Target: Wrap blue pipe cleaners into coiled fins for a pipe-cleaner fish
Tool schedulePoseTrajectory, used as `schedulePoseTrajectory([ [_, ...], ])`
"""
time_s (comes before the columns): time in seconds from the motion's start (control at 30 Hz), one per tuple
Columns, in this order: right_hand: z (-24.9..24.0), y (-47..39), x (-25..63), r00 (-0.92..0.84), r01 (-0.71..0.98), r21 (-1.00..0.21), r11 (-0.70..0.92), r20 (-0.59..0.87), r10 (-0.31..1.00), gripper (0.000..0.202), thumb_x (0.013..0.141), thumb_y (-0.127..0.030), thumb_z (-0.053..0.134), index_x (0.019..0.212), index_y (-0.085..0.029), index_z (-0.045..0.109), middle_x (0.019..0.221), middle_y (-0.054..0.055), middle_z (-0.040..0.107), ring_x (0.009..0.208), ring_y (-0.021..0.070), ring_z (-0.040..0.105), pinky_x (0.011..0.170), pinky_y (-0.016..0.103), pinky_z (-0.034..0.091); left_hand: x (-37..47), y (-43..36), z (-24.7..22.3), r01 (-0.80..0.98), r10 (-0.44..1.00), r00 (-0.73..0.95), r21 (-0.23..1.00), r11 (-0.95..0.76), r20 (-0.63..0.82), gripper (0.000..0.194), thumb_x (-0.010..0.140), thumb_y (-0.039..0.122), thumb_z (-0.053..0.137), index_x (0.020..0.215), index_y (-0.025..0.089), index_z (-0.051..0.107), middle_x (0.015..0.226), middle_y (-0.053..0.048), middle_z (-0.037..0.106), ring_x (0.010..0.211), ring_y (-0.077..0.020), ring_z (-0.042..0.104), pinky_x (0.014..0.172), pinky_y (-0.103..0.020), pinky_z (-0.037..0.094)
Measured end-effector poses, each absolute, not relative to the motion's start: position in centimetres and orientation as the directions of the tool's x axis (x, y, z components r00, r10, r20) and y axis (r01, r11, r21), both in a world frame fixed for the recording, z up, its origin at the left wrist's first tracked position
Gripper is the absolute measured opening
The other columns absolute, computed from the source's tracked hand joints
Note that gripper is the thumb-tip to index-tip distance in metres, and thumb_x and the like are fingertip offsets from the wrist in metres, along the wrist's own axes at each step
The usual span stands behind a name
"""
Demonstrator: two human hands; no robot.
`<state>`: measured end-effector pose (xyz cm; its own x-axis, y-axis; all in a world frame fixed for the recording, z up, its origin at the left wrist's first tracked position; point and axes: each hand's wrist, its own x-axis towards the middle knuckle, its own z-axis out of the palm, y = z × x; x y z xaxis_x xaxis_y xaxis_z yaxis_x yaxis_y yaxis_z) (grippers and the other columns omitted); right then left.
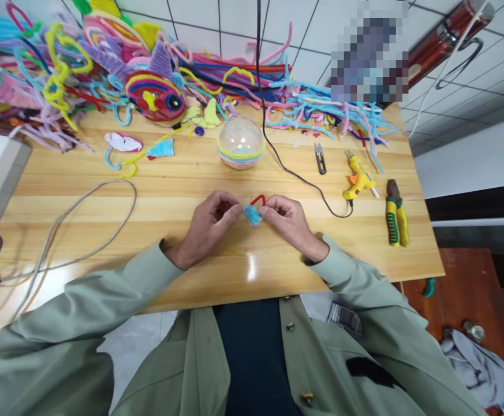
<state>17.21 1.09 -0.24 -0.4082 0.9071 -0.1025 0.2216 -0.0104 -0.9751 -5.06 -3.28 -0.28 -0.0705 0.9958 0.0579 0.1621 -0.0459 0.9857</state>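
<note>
Your left hand (211,226) and right hand (290,222) pinch a ribbed blue piece (252,216) with a bent red stem (262,197); beyond lie a clear dome (241,136) and black cord (284,167)

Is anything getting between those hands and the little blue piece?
Nothing visible: the left hand and right hand meet the blue piece at opposite sides. The bent red strip beside it blocks neither grip.

The single view looks from the wearer's head, facing forward and steeply down across the pale, wood-grained table (182,173). It is near enough that the open, grey-green cloth jacket (178,370) spans much of the bottom, with the bare left hand (211,225) and bare right hand (290,222) mid-frame and white, dark-jointed tiles (239,32) along the top.
</note>
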Motion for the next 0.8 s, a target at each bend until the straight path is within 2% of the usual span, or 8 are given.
schedulePoseTrajectory([
  [0.07, -0.3, 1.4, 17.5, -0.403, 0.337, -0.937, 0.095, -0.052, 0.914, 0.043, 0.096, -0.054, 0.081, 0.074, -0.022, 0.062, 0.064, -0.006, 0.048, 0.061, 0.0108, 0.037, 0.06, 0.029, 0.031, -5.2, -3.2, -0.2, 0.215, 0.988, -0.109, 0.973, -0.081, 0.107, 0.021, 0.095, 0.04, 0.074, 0.086, 0.022, 0.065, 0.075, 0.003, 0.064, 0.067, -0.0142, 0.056, 0.064, -0.028, 0.047],
  [0.17, -0.2, 1.8, 17.7, -0.409, 0.468, -0.849, 0.245, 0.037, 0.912, 0.036, 0.099, -0.04, 0.079, 0.073, -0.022, 0.061, 0.064, -0.005, 0.055, 0.062, 0.0113, 0.045, 0.063, 0.028, 0.035, -5.3, -3.2, -0.2, 0.316, 0.989, -0.039, 0.94, -0.126, 0.146, 0.026, 0.095, 0.034, 0.071, 0.074, 0.023, 0.06, 0.066, 0.005, 0.056, 0.059, -0.0129, 0.05, 0.058, -0.027, 0.042],
  [0.3, 0.0, 2.4, 17.5, -0.426, 0.541, -0.785, 0.3, 0.052, 0.903, 0.028, 0.101, -0.033, 0.079, 0.08, -0.022, 0.063, 0.07, -0.005, 0.061, 0.065, 0.0112, 0.052, 0.065, 0.027, 0.037, -5.5, -3.1, -0.8, 0.461, 0.972, 0.083, 0.856, -0.234, 0.221, 0.021, 0.099, 0.03, 0.07, 0.079, 0.023, 0.068, 0.072, 0.003, 0.066, 0.062, -0.0138, 0.057, 0.059, -0.027, 0.045],
  [0.4, -0.4, 2.8, 17.2, -0.409, 0.588, -0.749, 0.306, 0.051, 0.911, 0.017, 0.098, -0.032, 0.083, 0.099, -0.022, 0.068, 0.079, -0.005, 0.068, 0.068, 0.0121, 0.056, 0.067, 0.026, 0.04, -5.6, -3.0, -1.2, 0.5, 0.942, 0.166, 0.798, -0.336, 0.293, 0.015, 0.101, 0.028, 0.069, 0.088, 0.023, 0.075, 0.079, 0.001, 0.073, 0.069, -0.0155, 0.066, 0.065, -0.027, 0.051],
  [0.5, -1.7, 2.8, 17.2, -0.405, 0.583, -0.731, 0.354, 0.116, 0.907, 0.027, 0.099, -0.03, 0.082, 0.12, -0.022, 0.068, 0.095, 0.0, 0.075, 0.072, 0.0137, 0.061, 0.07, 0.028, 0.046, -5.7, -2.9, -1.4, 0.523, 0.917, 0.196, 0.754, -0.396, 0.346, 0.014, 0.103, 0.026, 0.069, 0.091, 0.024, 0.075, 0.083, 0.001, 0.077, 0.075, -0.0159, 0.071, 0.071, -0.027, 0.055],
  [0.57, -2.5, 2.7, 17.5, -0.426, 0.545, -0.735, 0.403, 0.17, 0.888, 0.029, 0.102, -0.031, 0.078, 0.127, -0.022, 0.068, 0.102, 0.003, 0.076, 0.074, 0.0143, 0.063, 0.071, 0.029, 0.049, -5.8, -2.8, -1.2, 0.519, 0.912, 0.212, 0.751, -0.409, 0.35, 0.014, 0.104, 0.025, 0.069, 0.091, 0.025, 0.075, 0.084, 0.002, 0.078, 0.075, -0.0152, 0.073, 0.071, -0.026, 0.057],
  [0.7, -3.3, 2.5, 17.9, -0.468, 0.462, -0.764, 0.45, 0.22, 0.856, 0.027, 0.108, -0.041, 0.071, 0.127, -0.021, 0.069, 0.1, 0.003, 0.078, 0.077, 0.0148, 0.067, 0.071, 0.029, 0.051, -5.8, -2.8, -1.0, 0.518, 0.912, 0.248, 0.751, -0.41, 0.327, 0.014, 0.105, 0.024, 0.068, 0.093, 0.026, 0.074, 0.084, 0.003, 0.078, 0.073, -0.0141, 0.074, 0.071, -0.025, 0.059],
  [0.8, -3.2, 2.6, 17.9, -0.479, 0.451, -0.784, 0.426, 0.19, 0.857, 0.022, 0.109, -0.04, 0.071, 0.121, -0.021, 0.071, 0.097, 0.003, 0.079, 0.078, 0.0144, 0.068, 0.072, 0.028, 0.051, -6.0, -2.9, -1.3, 0.537, 0.901, 0.26, 0.723, -0.435, 0.348, 0.007, 0.106, 0.026, 0.07, 0.102, 0.026, 0.075, 0.093, 0.0, 0.081, 0.081, -0.0172, 0.078, 0.076, -0.028, 0.064],
])
